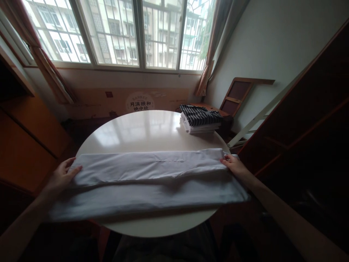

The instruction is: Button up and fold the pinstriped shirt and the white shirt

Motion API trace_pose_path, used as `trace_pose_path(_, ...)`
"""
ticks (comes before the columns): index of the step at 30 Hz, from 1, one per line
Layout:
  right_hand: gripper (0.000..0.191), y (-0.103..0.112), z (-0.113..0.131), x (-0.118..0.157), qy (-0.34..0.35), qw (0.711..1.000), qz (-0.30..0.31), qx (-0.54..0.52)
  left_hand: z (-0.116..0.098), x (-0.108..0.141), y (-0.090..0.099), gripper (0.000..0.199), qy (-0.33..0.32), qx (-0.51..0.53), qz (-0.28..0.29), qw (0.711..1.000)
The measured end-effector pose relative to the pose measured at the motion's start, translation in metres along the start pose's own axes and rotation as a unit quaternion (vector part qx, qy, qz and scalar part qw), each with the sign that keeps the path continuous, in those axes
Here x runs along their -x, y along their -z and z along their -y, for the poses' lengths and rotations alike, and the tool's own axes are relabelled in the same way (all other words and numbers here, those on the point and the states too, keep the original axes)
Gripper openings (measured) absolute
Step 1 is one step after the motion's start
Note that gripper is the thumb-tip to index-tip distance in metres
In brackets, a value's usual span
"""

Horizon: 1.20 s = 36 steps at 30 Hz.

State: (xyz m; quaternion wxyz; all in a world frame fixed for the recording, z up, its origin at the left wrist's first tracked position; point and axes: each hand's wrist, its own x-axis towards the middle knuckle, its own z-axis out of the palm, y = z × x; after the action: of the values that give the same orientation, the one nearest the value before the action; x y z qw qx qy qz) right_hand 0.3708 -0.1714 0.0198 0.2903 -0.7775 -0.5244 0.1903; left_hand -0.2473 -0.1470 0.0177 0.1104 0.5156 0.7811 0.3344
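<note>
A white garment (152, 167), probably a shirt by its pocket-like seam, lies stretched lengthwise across the round table (131, 134). Its far part is folded over in a long strip, and the near part hangs toward me past the table at both sides. At the left end, my left hand (65, 173) grips the fold's edge between thumb and fingers. My right hand (233, 163) pinches the right end of the same strip near its far corner. Some fingertips of both hands are hidden by the cloth.
A stack of folded clothes (200, 118), black striped on top and white below, sits at the table's far right. Beyond stand a long printed box (109, 102) under the window, a wooden chair (236, 96) and a white ladder (253, 125). An orange-brown cabinet (29, 127) is at left.
</note>
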Motion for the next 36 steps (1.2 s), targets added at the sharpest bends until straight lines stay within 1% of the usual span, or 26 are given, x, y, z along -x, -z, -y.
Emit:
trace_pose_path(2,0.02,-0.002,0.002,0.002,0.006,0.999,-0.018,0.032,0.0,0.004,0.0,0.058,0.024,0.03,0.035,0.999)
trace_pose_path(3,0.021,-0.002,0.003,0.004,0.011,0.998,-0.027,0.05,0.0,0.007,0.001,0.057,0.031,0.021,0.042,0.998)
trace_pose_path(5,0.024,0.0,0.005,0.008,0.019,0.995,-0.039,0.09,-0.003,0.013,0.004,0.054,0.019,-0.055,0.041,0.997)
trace_pose_path(7,0.033,0.003,0.009,0.013,0.028,0.989,-0.059,0.133,-0.006,0.018,0.006,0.053,-0.03,-0.152,0.011,0.988)
trace_pose_path(9,0.039,0.007,0.019,0.016,0.062,0.981,-0.103,0.155,-0.015,0.022,0.006,0.052,-0.107,-0.222,-0.052,0.968)
trace_pose_path(11,0.038,0.006,0.038,0.018,0.129,0.97,-0.148,0.145,-0.036,0.025,0.003,0.051,-0.193,-0.232,-0.099,0.948)
trace_pose_path(12,0.035,0.003,0.051,0.019,0.17,0.964,-0.16,0.131,-0.052,0.027,-0.001,0.05,-0.235,-0.214,-0.103,0.943)
trace_pose_path(14,0.032,-0.01,0.084,0.023,0.247,0.953,-0.14,0.102,-0.092,0.034,-0.014,0.049,-0.306,-0.167,-0.076,0.934)
trace_pose_path(16,0.032,-0.035,0.12,0.029,0.302,0.947,-0.073,0.078,-0.136,0.046,-0.035,0.046,-0.357,-0.12,-0.044,0.925)
trace_pose_path(18,0.033,-0.066,0.151,0.04,0.323,0.944,-0.006,0.066,-0.174,0.063,-0.064,0.045,-0.4,-0.085,0.015,0.912)
trace_pose_path(19,0.035,-0.083,0.162,0.047,0.333,0.94,0.03,0.071,-0.187,0.071,-0.08,0.045,-0.412,-0.077,0.053,0.906)
trace_pose_path(20,0.036,-0.099,0.17,0.054,0.342,0.934,0.06,0.082,-0.196,0.08,-0.095,0.046,-0.416,-0.076,0.091,0.902)
trace_pose_path(21,0.038,-0.115,0.175,0.061,0.352,0.926,0.092,0.097,-0.2,0.087,-0.11,0.046,-0.413,-0.082,0.134,0.897)
trace_pose_path(22,0.04,-0.128,0.177,0.067,0.357,0.92,0.111,0.115,-0.2,0.094,-0.123,0.045,-0.407,-0.091,0.178,0.891)
trace_pose_path(23,0.042,-0.138,0.176,0.072,0.359,0.918,0.112,0.127,-0.197,0.099,-0.133,0.046,-0.403,-0.107,0.211,0.884)
trace_pose_path(24,0.044,-0.145,0.173,0.075,0.365,0.915,0.109,0.135,-0.192,0.102,-0.14,0.047,-0.398,-0.115,0.212,0.885)
trace_pose_path(26,0.045,-0.15,0.165,0.079,0.367,0.913,0.104,0.146,-0.18,0.103,-0.144,0.05,-0.402,-0.127,0.21,0.882)
trace_pose_path(28,0.05,-0.144,0.155,0.077,0.369,0.91,0.108,0.157,-0.167,0.098,-0.138,0.057,-0.405,-0.136,0.209,0.88)
trace_pose_path(30,0.058,-0.131,0.144,0.072,0.374,0.905,0.115,0.168,-0.155,0.089,-0.125,0.065,-0.397,-0.152,0.214,0.879)
trace_pose_path(32,0.061,-0.115,0.13,0.065,0.374,0.903,0.117,0.179,-0.139,0.077,-0.11,0.068,-0.383,-0.174,0.209,0.883)
trace_pose_path(34,0.06,-0.099,0.111,0.057,0.358,0.907,0.108,0.194,-0.118,0.063,-0.095,0.069,-0.36,-0.202,0.19,0.891)
trace_pose_path(36,0.059,-0.082,0.088,0.047,0.329,0.915,0.088,0.217,-0.09,0.045,-0.081,0.07,-0.317,-0.23,0.181,0.902)
